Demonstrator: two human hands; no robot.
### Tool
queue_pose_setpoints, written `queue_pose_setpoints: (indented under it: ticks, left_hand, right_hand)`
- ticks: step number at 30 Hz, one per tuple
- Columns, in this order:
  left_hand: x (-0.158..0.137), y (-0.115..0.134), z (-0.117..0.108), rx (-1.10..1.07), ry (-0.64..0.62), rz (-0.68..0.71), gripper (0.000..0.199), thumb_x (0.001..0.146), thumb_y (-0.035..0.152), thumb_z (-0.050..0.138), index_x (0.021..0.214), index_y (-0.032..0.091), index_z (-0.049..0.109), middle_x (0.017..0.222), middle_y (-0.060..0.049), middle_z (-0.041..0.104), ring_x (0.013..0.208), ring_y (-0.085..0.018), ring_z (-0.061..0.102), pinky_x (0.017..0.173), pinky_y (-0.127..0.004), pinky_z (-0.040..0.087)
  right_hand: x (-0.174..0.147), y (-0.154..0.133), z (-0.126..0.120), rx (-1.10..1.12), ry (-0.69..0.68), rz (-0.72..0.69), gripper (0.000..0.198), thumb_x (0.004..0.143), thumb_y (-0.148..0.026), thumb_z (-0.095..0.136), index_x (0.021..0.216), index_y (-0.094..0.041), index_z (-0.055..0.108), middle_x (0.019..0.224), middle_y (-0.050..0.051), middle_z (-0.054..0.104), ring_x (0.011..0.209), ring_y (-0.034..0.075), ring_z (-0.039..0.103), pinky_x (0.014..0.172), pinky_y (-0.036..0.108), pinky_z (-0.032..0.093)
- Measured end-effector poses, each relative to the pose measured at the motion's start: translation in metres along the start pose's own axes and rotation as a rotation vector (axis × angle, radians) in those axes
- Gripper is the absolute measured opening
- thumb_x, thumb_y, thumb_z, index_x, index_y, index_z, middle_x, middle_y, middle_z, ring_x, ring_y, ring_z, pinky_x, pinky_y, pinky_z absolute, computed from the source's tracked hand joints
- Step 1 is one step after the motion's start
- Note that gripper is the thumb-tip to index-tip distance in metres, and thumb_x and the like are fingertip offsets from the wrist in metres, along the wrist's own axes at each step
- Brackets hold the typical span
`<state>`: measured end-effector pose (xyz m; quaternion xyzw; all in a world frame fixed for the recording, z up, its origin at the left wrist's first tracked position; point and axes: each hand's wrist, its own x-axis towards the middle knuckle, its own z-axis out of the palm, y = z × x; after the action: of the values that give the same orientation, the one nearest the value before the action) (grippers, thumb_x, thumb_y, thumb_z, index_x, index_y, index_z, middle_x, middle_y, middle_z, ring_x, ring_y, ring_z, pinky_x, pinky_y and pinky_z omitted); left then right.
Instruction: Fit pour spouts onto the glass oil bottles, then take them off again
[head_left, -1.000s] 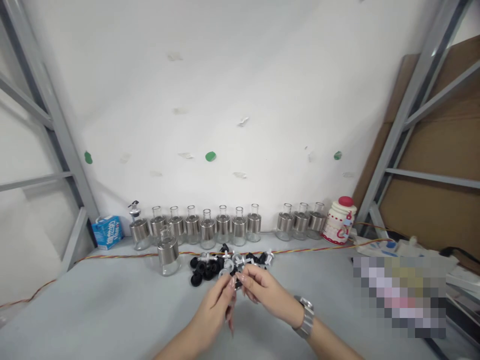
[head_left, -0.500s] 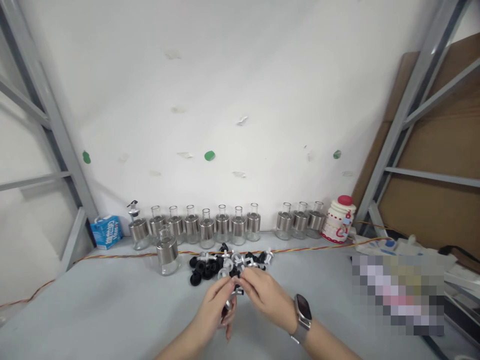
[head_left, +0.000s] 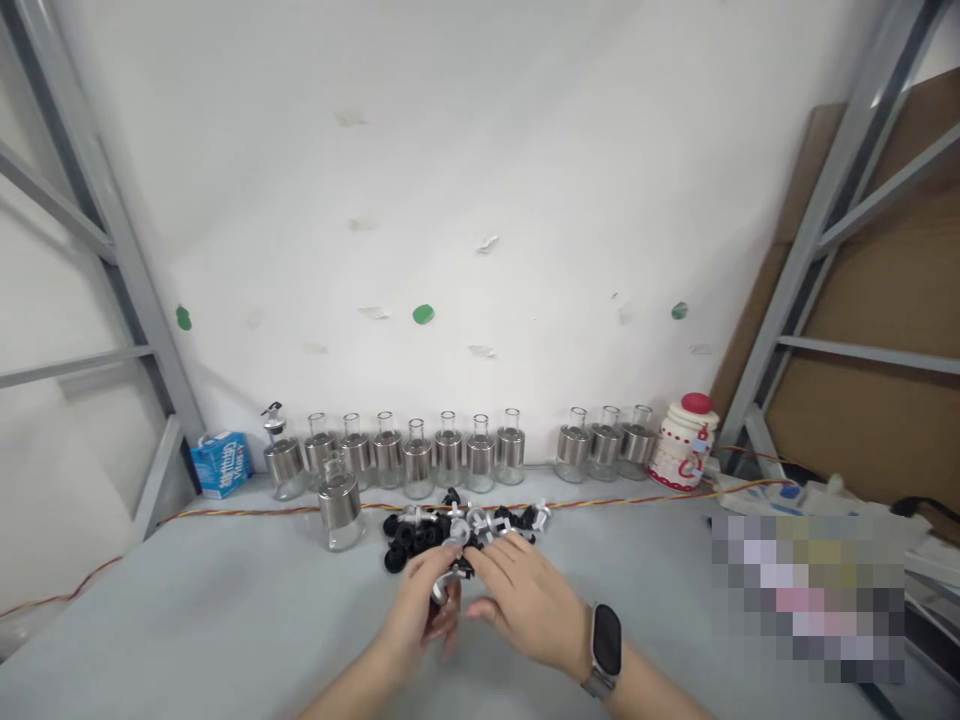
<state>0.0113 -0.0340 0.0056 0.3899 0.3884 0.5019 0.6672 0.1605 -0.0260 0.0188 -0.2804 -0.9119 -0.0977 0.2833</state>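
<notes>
My left hand [head_left: 416, 610] is closed around a silver-and-black pourer stopper [head_left: 444, 585], mostly hidden by the fingers. My right hand [head_left: 529, 605] is just right of it, thumb apart from the stretched fingers, whose tips reach close to the stopper's top; whether they touch it I cannot tell. Beyond both hands lies a loose pile of black and silver pourer stoppers [head_left: 420, 533]. One glass bottle with a steel band [head_left: 340, 500] stands left of the pile.
Several similar bottles [head_left: 448, 455] line the wall; the leftmost bottle [head_left: 285, 465] carries a pourer. A blue carton [head_left: 221, 465] stands at far left, a red-lidded jar [head_left: 682, 445] at right. A twisted wire [head_left: 600, 500] crosses the table. Plastic packaging [head_left: 840, 500] lies at the right.
My right thumb has come away from the stopper and the right fingers have spread. My left hand still holds the stopper and has shifted slightly left. The view has moved a little.
</notes>
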Motion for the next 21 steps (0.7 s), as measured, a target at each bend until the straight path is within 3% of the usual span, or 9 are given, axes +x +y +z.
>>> queue_pose_setpoints:
  ticks: [3, 8, 13, 17, 21]
  left_hand:
    - [0.003, 0.002, -0.003, 0.039, 0.042, 0.025, 0.039, 0.071, 0.045, 0.055, 0.048, 0.017, 0.041, 0.028, 0.010, 0.030, 0.025, -0.003, 0.020, 0.026, -0.015, 0.025]
    - [0.001, 0.001, 0.001, -0.017, 0.101, -0.048, 0.042, 0.068, 0.053, 0.055, 0.050, 0.017, 0.042, 0.033, 0.009, 0.034, 0.026, -0.002, 0.020, 0.026, -0.015, 0.023]
    - [-0.001, 0.004, 0.002, -0.031, 0.065, -0.105, 0.055, 0.068, 0.064, 0.044, 0.042, 0.017, 0.036, 0.028, 0.009, 0.026, 0.024, -0.002, 0.020, 0.028, -0.014, 0.022]
    - [0.002, 0.006, 0.000, 0.025, 0.018, -0.042, 0.055, 0.069, 0.069, 0.034, 0.054, 0.017, 0.044, 0.028, 0.008, 0.034, 0.024, -0.003, 0.021, 0.027, -0.016, 0.026]
    - [0.005, -0.003, 0.000, 0.111, -0.088, -0.040, 0.053, 0.070, 0.070, 0.028, 0.077, 0.020, 0.045, 0.032, 0.008, 0.042, 0.024, -0.009, 0.033, 0.027, -0.020, 0.032]
  right_hand:
    - [-0.001, -0.006, 0.004, -0.025, -0.025, 0.031, 0.054, 0.082, -0.045, 0.042, 0.120, -0.006, 0.041, 0.092, 0.015, 0.060, 0.082, 0.024, 0.051, 0.078, 0.040, 0.039]
    - [-0.002, -0.017, 0.010, 0.072, -0.082, 0.165, 0.050, 0.085, -0.028, 0.040, 0.128, -0.006, 0.030, 0.105, 0.016, 0.056, 0.093, 0.025, 0.050, 0.083, 0.040, 0.041]
    - [-0.001, -0.019, 0.009, 0.230, -0.101, 0.231, 0.052, 0.086, -0.025, 0.036, 0.133, -0.009, 0.021, 0.108, 0.015, 0.054, 0.095, 0.025, 0.049, 0.085, 0.041, 0.040]
    - [-0.002, -0.019, 0.008, 0.500, 0.011, 0.329, 0.042, 0.087, -0.021, 0.036, 0.128, -0.018, 0.031, 0.101, 0.009, 0.056, 0.092, 0.018, 0.051, 0.083, 0.030, 0.042]
    - [-0.004, -0.022, 0.011, 0.701, 0.194, 0.429, 0.021, 0.086, -0.025, 0.040, 0.102, -0.022, 0.053, 0.090, 0.005, 0.058, 0.082, 0.015, 0.054, 0.075, 0.026, 0.042]
